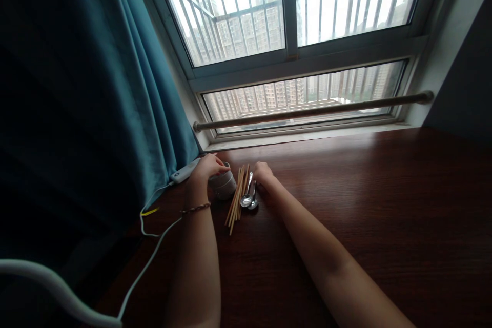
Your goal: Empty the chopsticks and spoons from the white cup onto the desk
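Pale, greyish and ridged round its side, a small cup sits tilted on the dark wooden bench, close to the window sill and just beside the curtain. Right next to it lies a loose bundle of light wooden chopsticks, fanned slightly, tips pointing back toward the person. Against the chopsticks rest two shiny metal spoons, bowls nearest the person and handles running up toward the window.

The left hand comes in from above the cup, fingers curled down over its rim and closed on it; a beaded bracelet rings the wrist. The right hand lies low on the bench with its knuckles bent, touching or almost touching the spoon handles; whether it pinches them cannot be told. Both forearms stretch forward, well apart at the elbows and converging at the things.

A white cable trails past a teal curtain.
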### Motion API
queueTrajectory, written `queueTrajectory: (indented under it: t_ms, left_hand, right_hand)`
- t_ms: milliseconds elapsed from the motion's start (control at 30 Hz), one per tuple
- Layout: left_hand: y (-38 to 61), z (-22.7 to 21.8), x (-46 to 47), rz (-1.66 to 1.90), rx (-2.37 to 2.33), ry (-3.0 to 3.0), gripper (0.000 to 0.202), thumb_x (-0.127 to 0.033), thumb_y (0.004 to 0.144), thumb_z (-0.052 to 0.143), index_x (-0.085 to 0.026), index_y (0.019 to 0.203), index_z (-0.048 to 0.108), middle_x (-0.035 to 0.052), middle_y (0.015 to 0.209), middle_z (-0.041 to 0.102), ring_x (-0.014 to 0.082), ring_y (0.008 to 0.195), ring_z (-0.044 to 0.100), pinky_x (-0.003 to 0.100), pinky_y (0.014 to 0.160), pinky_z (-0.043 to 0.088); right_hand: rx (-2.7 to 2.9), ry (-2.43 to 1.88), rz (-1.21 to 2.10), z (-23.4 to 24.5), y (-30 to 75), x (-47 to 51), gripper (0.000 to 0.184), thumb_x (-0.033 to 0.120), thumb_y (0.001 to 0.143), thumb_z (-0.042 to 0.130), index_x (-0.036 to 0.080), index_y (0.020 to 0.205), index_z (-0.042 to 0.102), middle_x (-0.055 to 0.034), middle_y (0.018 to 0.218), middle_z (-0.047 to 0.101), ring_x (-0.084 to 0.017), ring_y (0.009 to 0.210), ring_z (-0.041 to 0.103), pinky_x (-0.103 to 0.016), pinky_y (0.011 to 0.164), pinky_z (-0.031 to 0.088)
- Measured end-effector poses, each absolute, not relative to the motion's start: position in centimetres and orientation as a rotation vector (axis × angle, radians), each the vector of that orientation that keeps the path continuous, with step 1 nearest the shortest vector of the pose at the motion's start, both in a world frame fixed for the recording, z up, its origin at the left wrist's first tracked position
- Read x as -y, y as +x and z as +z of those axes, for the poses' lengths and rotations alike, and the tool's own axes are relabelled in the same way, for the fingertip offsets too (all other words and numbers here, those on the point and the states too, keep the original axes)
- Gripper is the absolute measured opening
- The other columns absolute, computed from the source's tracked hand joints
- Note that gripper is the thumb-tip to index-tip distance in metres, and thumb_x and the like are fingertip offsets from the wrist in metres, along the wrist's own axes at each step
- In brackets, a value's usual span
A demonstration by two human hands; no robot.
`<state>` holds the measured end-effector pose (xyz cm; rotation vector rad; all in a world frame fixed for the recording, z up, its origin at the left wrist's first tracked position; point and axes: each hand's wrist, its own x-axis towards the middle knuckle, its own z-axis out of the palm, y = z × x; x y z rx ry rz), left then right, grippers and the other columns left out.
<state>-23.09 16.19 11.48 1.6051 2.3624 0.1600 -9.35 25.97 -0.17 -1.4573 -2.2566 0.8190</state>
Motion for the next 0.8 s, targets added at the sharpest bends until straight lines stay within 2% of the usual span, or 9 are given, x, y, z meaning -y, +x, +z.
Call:
queueTrajectory:
  t_ms: [200, 533, 700, 800]
  left_hand:
    - [-23.1, 11.7, -15.8, 0.223, -2.331, 1.598, 0.022, -0.030, 0.089, 0.052, -0.011, 0.100, 0.058, 0.0054, 0.098, 0.060, 0.0171, 0.085, 0.060, 0.033, 0.073, 0.052]
    - [-23.7, 11.8, -16.1, 0.140, -2.376, 1.627, 0.021, -0.030, 0.089, 0.052, -0.012, 0.099, 0.059, 0.0051, 0.098, 0.061, 0.0167, 0.085, 0.060, 0.032, 0.073, 0.052]
    - [-24.0, 11.6, -16.4, 0.090, -2.481, 1.621, 0.020, -0.028, 0.088, 0.054, -0.014, 0.101, 0.058, 0.0060, 0.103, 0.059, 0.0179, 0.090, 0.059, 0.033, 0.076, 0.051]
    - [-24.2, 11.5, -16.3, 0.047, -2.484, 1.610, 0.020, -0.029, 0.088, 0.053, -0.013, 0.100, 0.058, 0.0059, 0.099, 0.060, 0.0168, 0.087, 0.060, 0.033, 0.075, 0.051]
  right_hand:
    - [2.211, -1.373, 0.765, 0.0, -9.5, -26.7, 0.031, 0.040, 0.065, 0.065, 0.017, 0.087, 0.065, -0.0089, 0.085, 0.065, -0.025, 0.079, 0.063, -0.029, 0.061, 0.048]
    - [2.219, -1.271, 0.639, 3.3, -9.7, -24.5, 0.021, 0.026, 0.071, 0.057, 0.016, 0.088, 0.064, -0.0104, 0.092, 0.065, -0.022, 0.087, 0.060, -0.028, 0.071, 0.046]
    - [2.220, -1.216, 0.617, 4.0, -9.7, -24.2, 0.020, 0.025, 0.072, 0.056, 0.017, 0.087, 0.065, -0.0087, 0.091, 0.065, -0.020, 0.086, 0.059, -0.026, 0.072, 0.045]
    - [2.219, -1.180, 0.610, 4.0, -9.8, -24.2, 0.019, 0.027, 0.071, 0.058, 0.017, 0.085, 0.065, -0.0075, 0.089, 0.065, -0.018, 0.084, 0.059, -0.025, 0.071, 0.045]
